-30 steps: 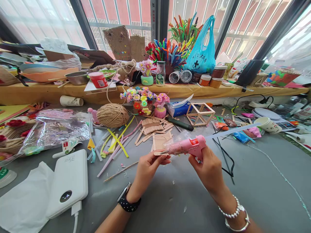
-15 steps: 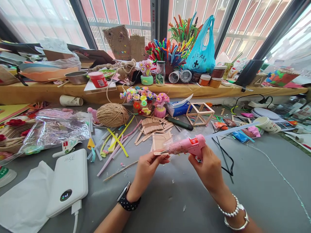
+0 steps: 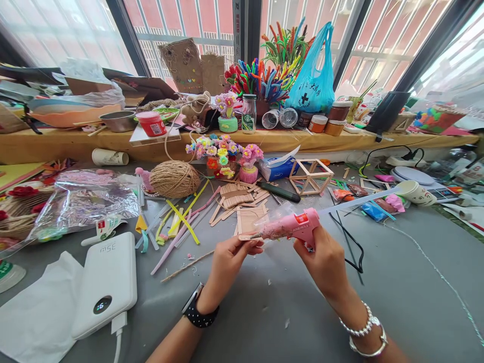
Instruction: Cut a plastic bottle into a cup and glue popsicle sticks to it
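My right hand (image 3: 323, 259) grips a pink hot glue gun (image 3: 289, 227) with a long clear glue stick (image 3: 359, 199) sticking out of its back. Its nozzle points left and touches a wooden craft stick (image 3: 247, 236) that my left hand (image 3: 230, 259) pinches between thumb and fingers. Both hands hover just above the grey table (image 3: 397, 297). A black watch sits on my left wrist; silver bracelets ring my right wrist. Behind the hands lies a flat panel of joined craft sticks (image 3: 249, 218).
A white power bank (image 3: 104, 285) and white paper lie at the left. A ball of twine (image 3: 176, 179), loose craft sticks (image 3: 236, 196), a stick-frame cube (image 3: 310, 176), pipe-cleaner flowers (image 3: 223, 151) and the glue gun's black cord (image 3: 350, 242) crowd the table. A cluttered wooden shelf (image 3: 56, 141) runs along the windows.
Almost nothing has moved: both hands hold the same pose with the nozzle on the stick. The view has shifted very slightly.
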Available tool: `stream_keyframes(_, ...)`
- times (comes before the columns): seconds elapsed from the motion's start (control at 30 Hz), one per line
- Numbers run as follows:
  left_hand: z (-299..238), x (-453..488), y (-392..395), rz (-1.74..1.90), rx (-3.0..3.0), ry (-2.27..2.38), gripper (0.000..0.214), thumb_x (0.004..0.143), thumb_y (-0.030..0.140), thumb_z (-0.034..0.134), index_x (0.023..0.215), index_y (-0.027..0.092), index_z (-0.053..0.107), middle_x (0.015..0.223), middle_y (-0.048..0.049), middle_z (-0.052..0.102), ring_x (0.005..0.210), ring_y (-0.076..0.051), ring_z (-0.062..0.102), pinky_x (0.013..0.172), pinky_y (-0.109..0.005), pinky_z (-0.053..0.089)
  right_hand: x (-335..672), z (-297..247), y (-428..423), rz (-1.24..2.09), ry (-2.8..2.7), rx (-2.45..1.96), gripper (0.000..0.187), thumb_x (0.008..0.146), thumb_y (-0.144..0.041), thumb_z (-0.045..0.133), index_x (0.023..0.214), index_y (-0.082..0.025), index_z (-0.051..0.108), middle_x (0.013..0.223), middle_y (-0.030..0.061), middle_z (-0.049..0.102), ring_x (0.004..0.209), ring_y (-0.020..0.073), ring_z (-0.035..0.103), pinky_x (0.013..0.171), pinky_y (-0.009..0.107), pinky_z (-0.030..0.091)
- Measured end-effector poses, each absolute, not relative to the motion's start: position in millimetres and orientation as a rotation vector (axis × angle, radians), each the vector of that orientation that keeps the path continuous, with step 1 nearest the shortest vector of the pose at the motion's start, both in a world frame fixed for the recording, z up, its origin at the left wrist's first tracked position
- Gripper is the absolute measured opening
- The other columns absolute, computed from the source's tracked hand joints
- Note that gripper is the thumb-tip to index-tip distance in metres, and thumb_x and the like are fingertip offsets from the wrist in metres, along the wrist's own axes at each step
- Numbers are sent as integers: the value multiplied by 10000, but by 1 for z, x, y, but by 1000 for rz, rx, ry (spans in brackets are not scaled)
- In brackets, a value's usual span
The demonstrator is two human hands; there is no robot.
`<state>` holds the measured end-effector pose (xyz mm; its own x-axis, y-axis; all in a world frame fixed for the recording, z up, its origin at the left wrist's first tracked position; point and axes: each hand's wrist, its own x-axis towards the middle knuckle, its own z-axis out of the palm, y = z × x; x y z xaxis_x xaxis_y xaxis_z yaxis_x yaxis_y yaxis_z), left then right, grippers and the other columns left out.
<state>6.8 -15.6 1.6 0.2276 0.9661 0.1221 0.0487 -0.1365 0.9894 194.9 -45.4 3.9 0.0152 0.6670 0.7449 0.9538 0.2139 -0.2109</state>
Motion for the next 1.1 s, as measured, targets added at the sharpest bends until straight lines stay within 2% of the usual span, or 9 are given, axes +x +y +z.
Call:
stream_keyframes(0.4, 0, 6, -15, 1105, 1469, 1016, 176, 750, 287, 562, 774, 136, 649, 729, -51, 706, 620, -178, 670, 601, -258, 544, 196, 5, -46, -488, -1729, -1526, 32, 780, -206, 436, 762, -184, 450, 548, -30, 460, 463, 133, 427, 453, 245, 332)
stream_keyframes(0.6, 1, 6, -15, 1096, 1492, 1028, 167, 760, 267, 549, 767, 132, 646, 730, -47, 706, 620, -164, 668, 601, -236, 534, 196, 6, -46, -479, -1720, -1534, 60, 776, -207, 432, 810, -174, 470, 557, -29, 470, 463, 133, 426, 450, 244, 323)
stream_keyframes(1.1, -1, 6, -13, 1115, 1489, 1026, 149, 749, 252, 560, 738, 132, 649, 699, -42, 705, 600, -160, 666, 577, -219, 529, 202, 9, -45, -548, -1724, -1511, 102, 799, -239, 423, 705, -200, 406, 535, -27, 456, 462, 135, 425, 445, 241, 319)
